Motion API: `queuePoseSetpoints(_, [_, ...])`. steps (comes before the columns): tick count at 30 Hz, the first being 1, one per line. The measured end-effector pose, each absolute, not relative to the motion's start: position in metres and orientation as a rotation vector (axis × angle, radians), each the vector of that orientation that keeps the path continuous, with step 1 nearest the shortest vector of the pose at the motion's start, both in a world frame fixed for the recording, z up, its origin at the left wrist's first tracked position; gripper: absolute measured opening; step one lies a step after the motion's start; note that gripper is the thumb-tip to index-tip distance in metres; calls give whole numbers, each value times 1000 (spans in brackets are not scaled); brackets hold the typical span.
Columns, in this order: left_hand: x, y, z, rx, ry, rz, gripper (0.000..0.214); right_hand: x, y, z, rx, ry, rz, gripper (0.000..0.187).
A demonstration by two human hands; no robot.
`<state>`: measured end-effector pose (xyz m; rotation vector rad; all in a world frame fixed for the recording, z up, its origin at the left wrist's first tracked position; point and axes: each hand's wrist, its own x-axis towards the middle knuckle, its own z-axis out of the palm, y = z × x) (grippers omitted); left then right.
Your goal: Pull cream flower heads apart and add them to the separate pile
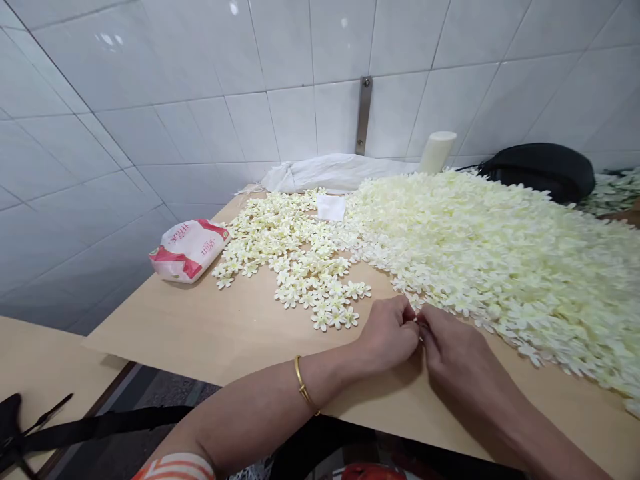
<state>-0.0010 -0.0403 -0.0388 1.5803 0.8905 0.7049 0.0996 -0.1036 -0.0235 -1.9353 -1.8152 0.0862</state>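
My left hand (pixel 387 333) and my right hand (pixel 457 350) meet fingertip to fingertip on the tan table (pixel 210 333), both pinched on a small cream artificial flower (pixel 416 323) that is mostly hidden by the fingers. A gold bangle (pixel 304 385) circles my left wrist. Just behind my hands lies the near edge of a big heap of cream flowers (pixel 500 253). To the left of it is a thinner spread of single flowers (pixel 295 257) lying flat.
A red and white packet (pixel 187 250) lies at the table's left. A white cloth (pixel 330 172), a white cylinder (pixel 437 151) and a black bag (pixel 543 170) sit along the tiled wall. A small white paper (pixel 331 207) rests among the flowers. Black straps (pixel 75 423) hang by a second tabletop, lower left.
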Motion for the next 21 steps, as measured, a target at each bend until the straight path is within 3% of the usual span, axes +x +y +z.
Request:
queuePoseSetpoints(4, [1,-34,-33,1302,968,757,16,86,-92,-33,-1899,-1860,-284,17])
queuePoseSetpoints(8, [3,-31,-23,988,857,704,15,95,-88,-36,-1768,-1742,-277,13])
queuePoseSetpoints(15, [2,-31,-26,1247,862,628,13,106,-102,-36,-1634,-2037,-607,20])
queuePoseSetpoints(21, [-6,-21,-27,1394,891,741,11,109,-122,-39,-1554,-2209,-367,28])
